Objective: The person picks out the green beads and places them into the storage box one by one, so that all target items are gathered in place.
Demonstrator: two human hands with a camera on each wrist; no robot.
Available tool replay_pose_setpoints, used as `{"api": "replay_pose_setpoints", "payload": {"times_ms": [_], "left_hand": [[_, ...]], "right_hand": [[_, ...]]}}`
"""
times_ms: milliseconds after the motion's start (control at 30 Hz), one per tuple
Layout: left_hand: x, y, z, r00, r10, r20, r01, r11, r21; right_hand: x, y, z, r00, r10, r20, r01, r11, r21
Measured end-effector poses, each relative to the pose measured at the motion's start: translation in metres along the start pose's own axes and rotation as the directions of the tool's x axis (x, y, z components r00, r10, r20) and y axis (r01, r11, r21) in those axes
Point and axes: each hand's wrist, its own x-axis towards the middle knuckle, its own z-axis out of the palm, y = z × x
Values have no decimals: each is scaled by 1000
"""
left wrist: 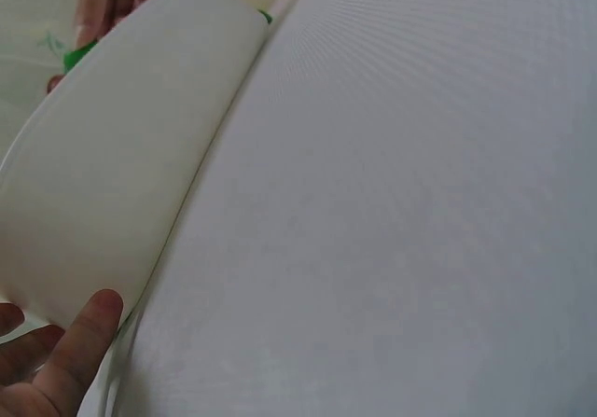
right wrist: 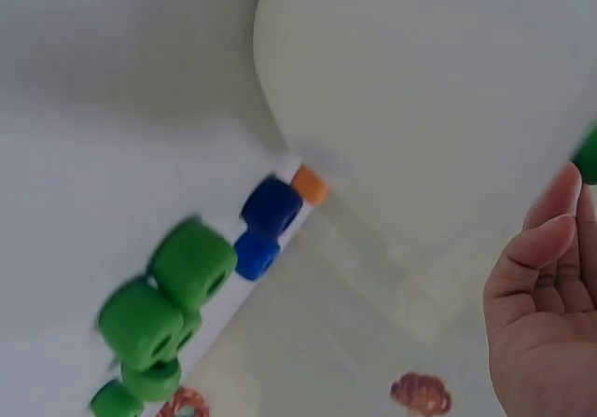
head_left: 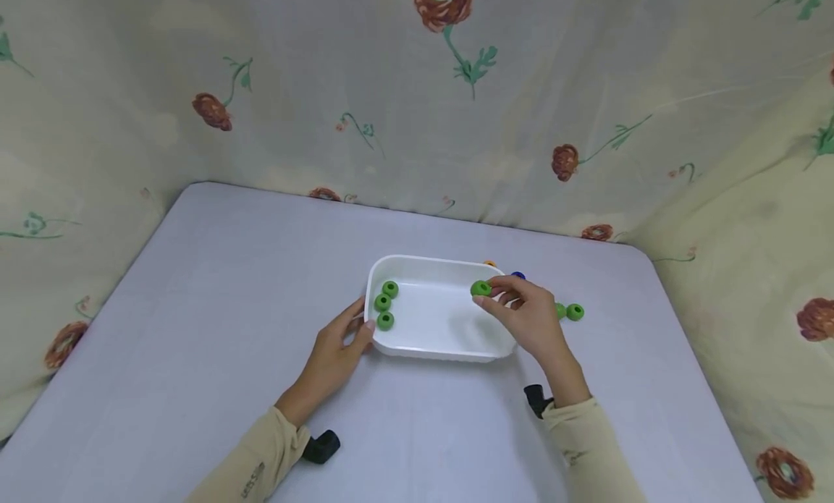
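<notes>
A white rectangular tray [head_left: 430, 354] stands on the table, with several green beads [head_left: 383, 302] in a row along its left inner side. At the tray's left end, my left hand [head_left: 334, 354] grips the wall with the thumb at the rim; in the left wrist view its fingers [left wrist: 89, 342] touch the outer wall. Above the tray's right part, my right hand [head_left: 531, 316] pinches a green bead [head_left: 481, 289] with a hole through it between thumb and fingertips. Only an edge of this bead shows in the right wrist view.
Right of the tray lie more green beads [right wrist: 140, 322], partly behind my right hand in the head view. Blue beads [right wrist: 271, 205] and an orange bead [right wrist: 310, 184] sit by the tray's far right corner. A flowered cloth [head_left: 365, 69] hangs behind the table [head_left: 260, 257].
</notes>
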Motion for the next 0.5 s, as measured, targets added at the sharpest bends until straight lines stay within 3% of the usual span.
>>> {"api": "replay_pose_setpoints", "payload": {"times_ms": [300,500], "left_hand": [[0,0,1,1000,-15,-9,15,1000,-8],[-1,2,1,1000,-15,-8,15,1000,-4]], "right_hand": [[6,-7,36,982,-98,158,101,995,-12],[12,-12,61,940,-174,293,192,981,-32]]}}
